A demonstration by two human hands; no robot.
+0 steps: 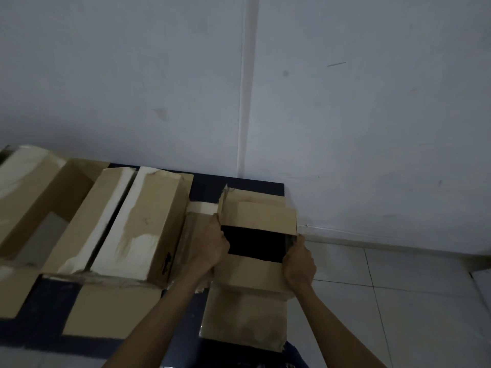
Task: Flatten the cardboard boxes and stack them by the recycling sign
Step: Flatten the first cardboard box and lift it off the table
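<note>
dark mat (50,301) on tiled floor (385,288), cardboard boxes (148,224)

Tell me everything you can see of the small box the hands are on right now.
The small box is plain brown cardboard, worn and scuffed, with torn tape at its far-left corner. Its top is open: one far flap folds partly over the dark interior, and a near flap hangs down the front. It sits upright on the dark mat, right of the larger boxes. The left hand grips its left wall, the right hand its right wall.

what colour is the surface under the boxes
Dark navy blue surface, clearest in the head view, beneath the cardboard boxes.
</note>
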